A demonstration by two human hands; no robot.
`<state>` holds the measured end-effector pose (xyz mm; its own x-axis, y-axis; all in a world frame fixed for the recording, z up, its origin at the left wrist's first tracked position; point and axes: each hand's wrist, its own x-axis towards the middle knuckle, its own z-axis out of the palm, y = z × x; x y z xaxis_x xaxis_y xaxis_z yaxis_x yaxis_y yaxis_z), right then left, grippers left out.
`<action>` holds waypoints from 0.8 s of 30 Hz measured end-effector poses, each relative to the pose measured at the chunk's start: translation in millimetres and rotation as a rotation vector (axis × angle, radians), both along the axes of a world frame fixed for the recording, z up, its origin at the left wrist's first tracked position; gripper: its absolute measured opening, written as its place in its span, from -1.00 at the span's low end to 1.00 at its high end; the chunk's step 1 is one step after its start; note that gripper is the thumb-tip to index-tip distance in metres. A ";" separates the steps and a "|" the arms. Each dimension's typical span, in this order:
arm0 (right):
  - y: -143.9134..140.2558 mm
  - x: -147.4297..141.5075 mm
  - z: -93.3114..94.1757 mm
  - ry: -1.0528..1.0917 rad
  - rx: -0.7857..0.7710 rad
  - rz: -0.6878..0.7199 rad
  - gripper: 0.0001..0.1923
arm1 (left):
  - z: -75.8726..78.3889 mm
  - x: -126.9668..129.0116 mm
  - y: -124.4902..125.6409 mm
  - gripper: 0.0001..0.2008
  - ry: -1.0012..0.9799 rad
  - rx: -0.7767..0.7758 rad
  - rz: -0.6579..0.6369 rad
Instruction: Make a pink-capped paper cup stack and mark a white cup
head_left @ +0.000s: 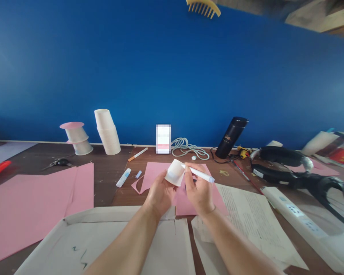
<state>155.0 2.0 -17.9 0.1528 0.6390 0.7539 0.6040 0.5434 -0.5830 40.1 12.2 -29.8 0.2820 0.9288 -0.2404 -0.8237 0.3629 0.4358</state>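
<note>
Paper cup and glue stick held above the desk

The left hand (160,193) pinched a white paper cup (175,172), tipped on its side, over a pink sheet (160,170). The right hand (199,191) gripped a glue stick (199,174), its long axis running rightward, tip touching the cup. Open desk (106,183) lay to the left; papers (246,214) crowded the right.

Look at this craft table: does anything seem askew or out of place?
Yes. The stack of paper cups by the blue wall leans left instead of standing straight. A yellow comb pokes in at the top edge, high above the table, away from the other things.
</note>
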 end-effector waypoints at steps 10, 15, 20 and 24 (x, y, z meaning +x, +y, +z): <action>-0.8 0.1 2.0 -0.017 -0.012 -0.009 -0.85 | 0.8 2.5 0.1 -0.70 0.011 0.026 0.025; -1.1 0.9 3.6 -0.035 0.013 -0.013 -0.84 | 1.1 4.8 -2.7 -0.70 0.074 0.049 0.081; 0.1 1.5 -1.5 -0.006 -0.042 0.005 -0.81 | -1.9 7.2 -3.7 -0.70 0.079 0.085 0.103; 0.6 1.8 -3.2 -0.010 -0.045 0.004 -0.80 | -4.9 7.8 -2.9 -0.70 0.064 0.102 0.100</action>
<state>156.8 2.6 -21.0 0.1424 0.6726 0.7261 0.6077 0.5196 -0.6005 47.9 9.3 -34.8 0.1739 0.9721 -0.1574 -0.8231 0.2312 0.5187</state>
